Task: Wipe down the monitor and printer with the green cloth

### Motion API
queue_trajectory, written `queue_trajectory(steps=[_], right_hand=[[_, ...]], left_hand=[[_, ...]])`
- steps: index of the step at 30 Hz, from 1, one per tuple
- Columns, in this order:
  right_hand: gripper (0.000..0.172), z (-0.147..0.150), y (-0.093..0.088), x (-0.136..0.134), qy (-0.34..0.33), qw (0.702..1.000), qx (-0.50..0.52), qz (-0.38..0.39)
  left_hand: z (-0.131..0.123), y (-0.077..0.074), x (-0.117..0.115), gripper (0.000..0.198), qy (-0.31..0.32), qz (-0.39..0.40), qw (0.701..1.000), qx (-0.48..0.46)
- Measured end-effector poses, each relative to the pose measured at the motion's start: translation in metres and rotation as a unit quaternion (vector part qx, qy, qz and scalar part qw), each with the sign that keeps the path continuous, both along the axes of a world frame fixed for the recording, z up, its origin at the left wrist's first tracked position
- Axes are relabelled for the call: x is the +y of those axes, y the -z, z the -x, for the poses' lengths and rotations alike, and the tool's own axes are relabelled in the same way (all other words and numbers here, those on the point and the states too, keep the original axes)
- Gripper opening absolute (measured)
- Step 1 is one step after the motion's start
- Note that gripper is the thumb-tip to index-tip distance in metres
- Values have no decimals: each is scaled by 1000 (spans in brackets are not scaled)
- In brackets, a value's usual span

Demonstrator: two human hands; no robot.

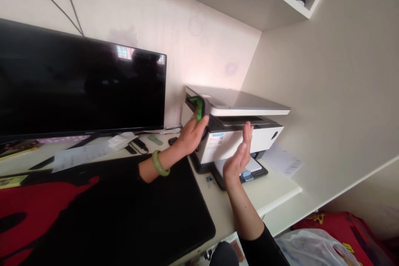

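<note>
Head view: a white desk [274,195] carries a large black monitor [77,83] and a black-and-red desk mat [109,216]; right of the monitor sits a white all-in-one printer [268,137], its front toward the person, its long axis running across the view along the wall; the half-curled left hand [191,135] is at the printer's left end, around a green piece [197,108], grip uncertain; the right hand [240,153] stands open, empty, just before the printer's front.
</note>
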State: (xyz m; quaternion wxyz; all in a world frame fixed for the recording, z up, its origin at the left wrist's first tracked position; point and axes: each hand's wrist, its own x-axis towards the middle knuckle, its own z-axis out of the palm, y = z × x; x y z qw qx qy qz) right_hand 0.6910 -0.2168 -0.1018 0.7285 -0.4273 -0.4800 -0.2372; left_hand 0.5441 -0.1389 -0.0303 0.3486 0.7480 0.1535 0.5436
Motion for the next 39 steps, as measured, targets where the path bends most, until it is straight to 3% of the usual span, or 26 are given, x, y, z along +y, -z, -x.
queue_trajectory(steps=[4,10,12,18,20,24,28,30,39], right_hand=[[54,2,2,-1,0,1000,-11,6],[56,-7,7,4,27,999,-8,35],[57,-10,9,5,31,998,-3,46],[56,-11,9,5,14,999,6,38],[55,-10,9,5,7,999,-2,34],[55,-9,9,4,-2,999,-5,43],[55,-10,9,5,8,999,-5,44],[55,-10,9,6,6,999,-3,44],[55,-11,10,5,-1,999,-4,39]], left_hand=[[8,4,-18,61,12,-52,998,25],[-10,-9,28,62,-13,17,1000,-19],[-17,-10,31,62,-21,33,999,-37],[-20,17,-16,67,-27,-91,995,-11],[-19,25,-21,70,-41,-123,992,-7],[-21,25,8,73,-59,-138,988,-19],[-23,11,51,81,-48,-48,997,-44],[-23,10,55,83,-41,-19,998,-47],[-21,40,-19,62,-66,-182,981,-20]])
